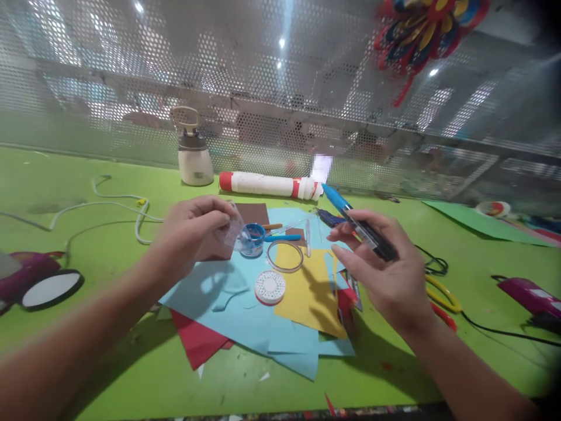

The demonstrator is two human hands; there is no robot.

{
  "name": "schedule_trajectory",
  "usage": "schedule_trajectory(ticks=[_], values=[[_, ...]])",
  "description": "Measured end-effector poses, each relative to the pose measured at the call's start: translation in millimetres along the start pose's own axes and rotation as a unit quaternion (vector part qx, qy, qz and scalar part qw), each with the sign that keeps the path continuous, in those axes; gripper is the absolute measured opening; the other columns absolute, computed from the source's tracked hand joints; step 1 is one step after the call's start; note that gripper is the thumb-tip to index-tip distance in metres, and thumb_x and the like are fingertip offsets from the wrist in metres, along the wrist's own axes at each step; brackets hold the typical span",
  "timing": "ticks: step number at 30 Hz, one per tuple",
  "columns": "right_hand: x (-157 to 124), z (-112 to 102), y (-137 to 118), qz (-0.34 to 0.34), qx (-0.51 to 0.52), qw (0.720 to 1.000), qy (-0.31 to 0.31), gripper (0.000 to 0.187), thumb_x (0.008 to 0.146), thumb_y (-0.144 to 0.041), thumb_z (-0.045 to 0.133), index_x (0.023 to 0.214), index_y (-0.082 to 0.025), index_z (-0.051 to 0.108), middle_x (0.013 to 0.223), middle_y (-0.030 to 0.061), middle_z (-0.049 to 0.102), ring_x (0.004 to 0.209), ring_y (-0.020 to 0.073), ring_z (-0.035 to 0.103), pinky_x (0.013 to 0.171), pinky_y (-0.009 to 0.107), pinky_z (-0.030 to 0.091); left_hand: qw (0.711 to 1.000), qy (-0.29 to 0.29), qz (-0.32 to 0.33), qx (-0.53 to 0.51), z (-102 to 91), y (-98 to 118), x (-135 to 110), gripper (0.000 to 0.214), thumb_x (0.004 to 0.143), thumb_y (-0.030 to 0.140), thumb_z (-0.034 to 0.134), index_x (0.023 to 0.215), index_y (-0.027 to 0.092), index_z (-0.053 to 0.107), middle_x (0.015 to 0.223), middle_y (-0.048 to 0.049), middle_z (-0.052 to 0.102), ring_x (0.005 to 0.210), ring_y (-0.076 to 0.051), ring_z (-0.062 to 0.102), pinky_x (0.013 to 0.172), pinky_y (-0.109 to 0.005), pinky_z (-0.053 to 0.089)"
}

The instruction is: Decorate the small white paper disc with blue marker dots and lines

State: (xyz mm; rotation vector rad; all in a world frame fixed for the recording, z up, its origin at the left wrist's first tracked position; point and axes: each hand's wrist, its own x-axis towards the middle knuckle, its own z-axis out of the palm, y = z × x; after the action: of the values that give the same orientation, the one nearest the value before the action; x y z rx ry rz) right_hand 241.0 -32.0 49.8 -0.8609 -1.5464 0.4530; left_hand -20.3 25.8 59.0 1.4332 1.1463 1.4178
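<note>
My left hand (199, 225) is closed, pinching a thin see-through plastic piece (233, 229) beside a small clear tub (251, 240) with blue smears. In my right hand (390, 272) is a marker (362, 227) with a black barrel and a blue end that points up and to the left. Below and between the hands lie light blue paper (232, 316), a yellow sheet (307, 298), a round white patterned lid (270, 286) and a thin ring (284, 257). A blue pen (284, 238) rests behind the ring.
A white spray bottle (196, 164) and a red-and-white tube (267, 184) stand and lie by the perforated screen (245, 117). Purple tools (528, 295) with cords lie at both sides. Yellow-handled scissors (442, 294) lie near my right wrist. Green paper (477, 221) is at the back right.
</note>
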Motion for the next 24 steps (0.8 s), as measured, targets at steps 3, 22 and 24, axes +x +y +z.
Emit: schedule_trajectory(ticks=[3, 22, 24], values=[[-1.6, 1.1, 5.0, -0.02, -0.141, 0.989, 0.039, 0.02, 0.086, -0.021, 0.066, 0.105, -0.027, 0.065, 0.084, 0.0013, 0.063, 0.074, 0.017, 0.064, 0.072, 0.035, 0.056, 0.993, -0.086, -0.035, 0.07, -7.4, -3.9, 4.1, 0.007, 0.064, 0.025, 0.065, 0.066, 0.02, 0.069, 0.07, -0.0037, 0.066, 0.063, -0.017, 0.056, 0.058, -0.029, 0.042], [-18.4, 7.5, 62.2, -0.117, -0.372, 0.872, -0.294, 0.027, 0.088, -0.027, 0.061, 0.114, -0.02, 0.061, 0.108, 0.0139, 0.058, 0.099, 0.0299, 0.052, 0.081, 0.049, 0.05, 0.845, -0.463, -0.034, 0.266, -5.9, -13.5, -8.7, 0.012, 0.073, 0.017, 0.059, 0.08, 0.018, 0.068, 0.072, 0.0005, 0.067, 0.068, -0.015, 0.059, 0.062, -0.024, 0.043], [-18.9, 7.2, 62.0, -0.116, -0.375, 0.869, -0.301, 0.027, 0.089, -0.028, 0.06, 0.116, -0.021, 0.061, 0.11, 0.0128, 0.058, 0.1, 0.0292, 0.051, 0.082, 0.048, 0.05, 0.84, -0.446, -0.011, 0.308, -6.1, -14.4, -8.8, 0.014, 0.073, 0.016, 0.056, 0.08, 0.018, 0.068, 0.074, 0.0006, 0.067, 0.069, -0.015, 0.058, 0.062, -0.024, 0.042]])
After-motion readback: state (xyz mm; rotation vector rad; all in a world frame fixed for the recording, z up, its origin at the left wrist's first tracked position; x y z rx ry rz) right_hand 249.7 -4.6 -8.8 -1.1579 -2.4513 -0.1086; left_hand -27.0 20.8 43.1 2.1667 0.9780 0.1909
